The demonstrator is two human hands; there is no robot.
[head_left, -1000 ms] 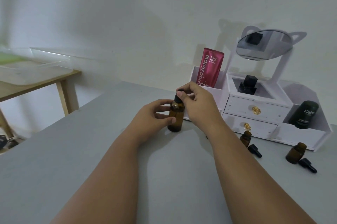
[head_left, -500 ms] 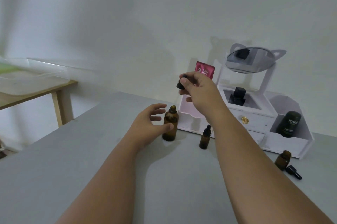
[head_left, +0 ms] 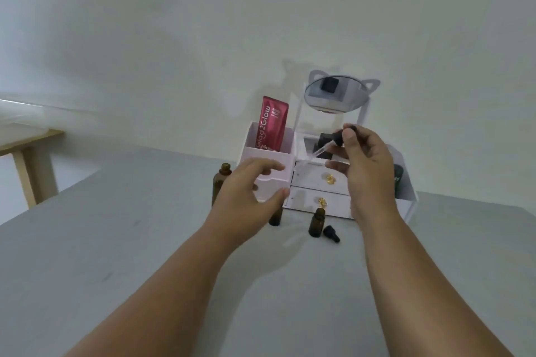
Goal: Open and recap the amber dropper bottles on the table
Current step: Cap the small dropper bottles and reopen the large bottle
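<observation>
A tall amber dropper bottle (head_left: 221,179) stands uncapped on the grey table (head_left: 116,240), partly behind my left hand (head_left: 249,197). That hand hovers open just right of it, fingers spread, holding nothing. My right hand (head_left: 365,165) is raised in front of the organiser and pinches a black dropper cap (head_left: 338,138) whose glass pipette slants down to the left. A small amber bottle (head_left: 316,223) stands uncapped near the drawers, with a loose black cap (head_left: 331,234) lying beside it. Another small amber bottle (head_left: 275,216) is mostly hidden under my left thumb.
A white cosmetic organiser (head_left: 319,179) with two gold-knobbed drawers stands at the back of the table, topped by a cat-ear mirror (head_left: 336,95). It holds a red pouch (head_left: 271,127) and a dark container (head_left: 397,179). A wooden side table (head_left: 29,159) stands at far left.
My right hand lifted the dropper cap out of the tall bottle and carried it right and upward. My left hand let go of the bottle and opened. The view shifted right.
</observation>
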